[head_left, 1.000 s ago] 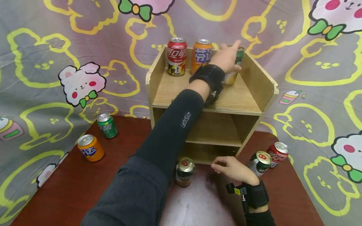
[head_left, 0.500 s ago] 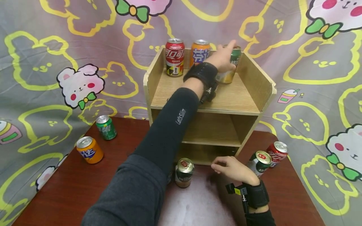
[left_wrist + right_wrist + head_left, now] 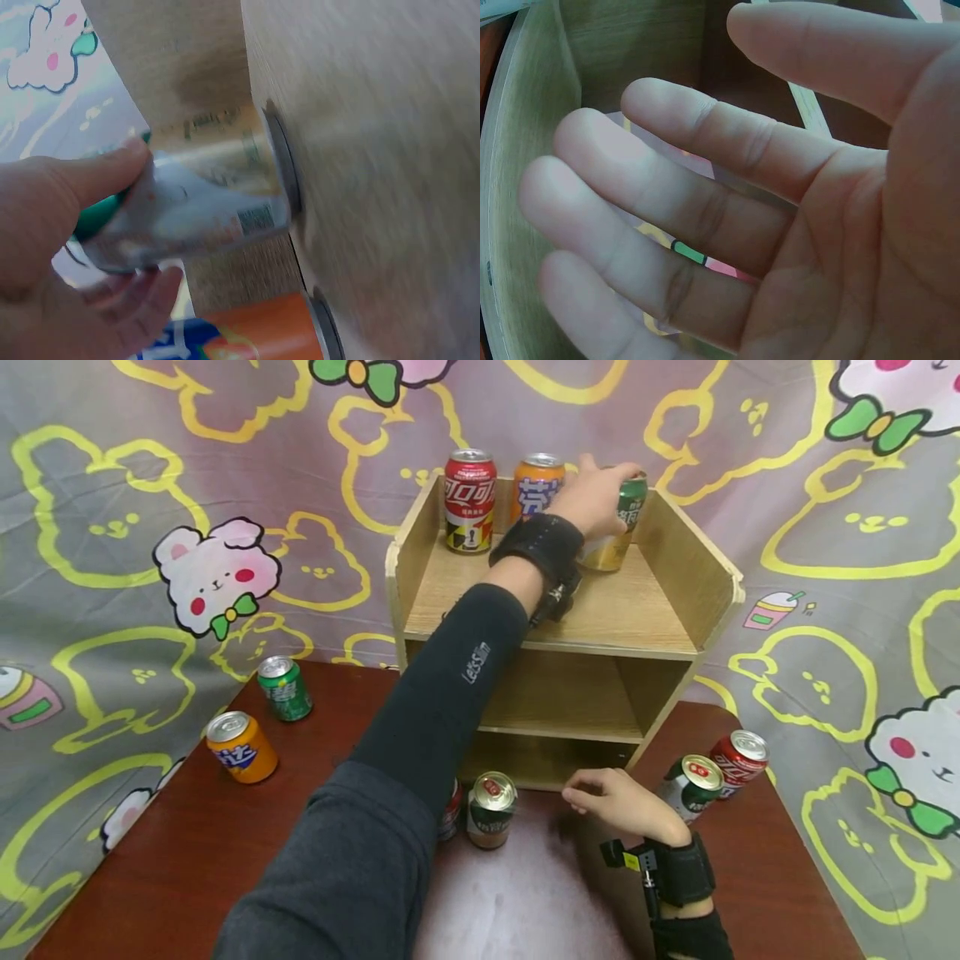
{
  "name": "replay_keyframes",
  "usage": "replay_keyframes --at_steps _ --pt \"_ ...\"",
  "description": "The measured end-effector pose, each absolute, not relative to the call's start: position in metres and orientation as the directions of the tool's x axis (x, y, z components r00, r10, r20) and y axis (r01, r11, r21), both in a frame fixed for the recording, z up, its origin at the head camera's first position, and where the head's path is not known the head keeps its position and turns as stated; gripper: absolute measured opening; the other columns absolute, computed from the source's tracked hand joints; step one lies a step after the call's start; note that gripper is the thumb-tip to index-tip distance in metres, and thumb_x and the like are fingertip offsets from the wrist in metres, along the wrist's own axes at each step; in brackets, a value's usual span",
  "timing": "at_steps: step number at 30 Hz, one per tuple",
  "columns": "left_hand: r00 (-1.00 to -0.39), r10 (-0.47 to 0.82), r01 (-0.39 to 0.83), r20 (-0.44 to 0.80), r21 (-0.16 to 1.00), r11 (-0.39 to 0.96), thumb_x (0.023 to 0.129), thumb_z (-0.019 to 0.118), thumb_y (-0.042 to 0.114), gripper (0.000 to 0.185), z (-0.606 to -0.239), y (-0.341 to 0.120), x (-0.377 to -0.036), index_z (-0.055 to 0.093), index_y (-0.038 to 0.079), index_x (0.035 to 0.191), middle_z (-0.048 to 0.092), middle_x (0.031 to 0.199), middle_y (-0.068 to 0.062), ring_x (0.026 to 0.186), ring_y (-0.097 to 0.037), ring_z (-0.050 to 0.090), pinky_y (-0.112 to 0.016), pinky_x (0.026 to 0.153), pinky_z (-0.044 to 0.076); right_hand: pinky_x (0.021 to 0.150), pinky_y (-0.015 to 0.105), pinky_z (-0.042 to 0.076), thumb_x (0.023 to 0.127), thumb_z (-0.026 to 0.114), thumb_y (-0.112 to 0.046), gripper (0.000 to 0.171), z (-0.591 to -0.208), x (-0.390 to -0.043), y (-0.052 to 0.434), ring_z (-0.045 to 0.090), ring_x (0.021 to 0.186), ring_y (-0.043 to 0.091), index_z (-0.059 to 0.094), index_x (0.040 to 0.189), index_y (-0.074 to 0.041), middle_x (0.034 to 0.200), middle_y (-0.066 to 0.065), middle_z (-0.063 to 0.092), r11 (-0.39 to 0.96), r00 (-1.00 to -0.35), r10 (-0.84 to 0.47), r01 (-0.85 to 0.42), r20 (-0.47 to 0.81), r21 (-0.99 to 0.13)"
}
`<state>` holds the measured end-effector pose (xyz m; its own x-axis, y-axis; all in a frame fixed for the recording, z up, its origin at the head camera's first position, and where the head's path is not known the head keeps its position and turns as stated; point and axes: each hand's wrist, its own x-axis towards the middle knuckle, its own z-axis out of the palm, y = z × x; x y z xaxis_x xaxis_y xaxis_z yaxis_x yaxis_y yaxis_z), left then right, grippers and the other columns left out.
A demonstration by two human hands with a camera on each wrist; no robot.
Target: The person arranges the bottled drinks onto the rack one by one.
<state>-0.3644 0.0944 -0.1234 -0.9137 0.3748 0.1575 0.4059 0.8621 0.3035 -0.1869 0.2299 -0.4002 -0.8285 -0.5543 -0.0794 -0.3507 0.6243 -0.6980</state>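
The left hand (image 3: 594,503) clasps the green-and-gold can (image 3: 202,184) on the top shelf (image 3: 615,610), seemingly positioning it; steadiness is called for next. The right hand (image 3: 621,806) holds nothing.

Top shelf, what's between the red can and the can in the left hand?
An orange can stands between them, partly hidden by the left hand; the head view shows it.
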Motion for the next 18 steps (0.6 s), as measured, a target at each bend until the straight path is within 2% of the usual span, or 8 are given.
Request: replay_keyframes --at_steps 5,8,12,18 --pt "-0.936 0.308 0.35 0.171 0.348 0.87 0.085 0.062 0.053 0.072 -0.122 0.102 -0.36 0.026 0.044 0.146 0.026 0.147 -0.003 0.121 -0.019 0.041 -0.029 0.094 0.036 0.061 0.026 0.043 0.097 0.051 -0.039 0.024 -0.4 -0.187 0.231 0.051 0.065 0.008 0.063 0.089 -0.019 0.074 -0.003 0.057 0.63 -0.833 -0.547 -0.345 -0.083 -0.696" --pt "-0.928 0.329 0.373 0.175 0.401 0.837 0.087 0.063 0.044 0.066 -0.122 0.102 -0.361 0.032 0.042 0.145 0.031 0.144 -0.001 0.119 -0.016 0.043 -0.027 0.093 0.037 0.061 0.026 0.043 0.097 0.052 -0.038 0.024 -0.4 -0.186 0.231 0.051 0.064 0.008 0.063 0.09 -0.019 0.074 -0.003 0.057 0.626 -0.834 -0.546 -0.344 -0.079 -0.7" --pt "-0.897 0.402 0.442 0.186 0.407 0.799 0.09 0.064 0.031 0.061 -0.121 0.097 -0.366 0.036 0.034 0.145 0.039 0.14 0.001 0.123 -0.014 0.039 -0.025 0.097 0.035 0.061 0.026 0.044 0.097 0.052 -0.036 0.022 -0.401 -0.185 0.232 0.052 0.065 0.008 0.064 0.09 -0.018 0.074 -0.002 0.058 0.624 -0.835 -0.545 -0.345 -0.075 -0.701" --pt "-0.872 0.447 0.49 0.202 0.397 0.776 0.092 0.062 0.025 0.06 -0.119 0.091 -0.371 0.036 0.029 0.146 0.043 0.14 0.001 0.127 -0.013 0.036 -0.024 0.099 0.033 0.062 0.027 0.044 0.097 0.052 -0.035 0.021 -0.398 -0.184 0.233 0.052 0.067 0.009 0.064 0.091 -0.018 0.075 -0.001 0.058 0.62 -0.834 -0.547 -0.343 -0.075 -0.705"
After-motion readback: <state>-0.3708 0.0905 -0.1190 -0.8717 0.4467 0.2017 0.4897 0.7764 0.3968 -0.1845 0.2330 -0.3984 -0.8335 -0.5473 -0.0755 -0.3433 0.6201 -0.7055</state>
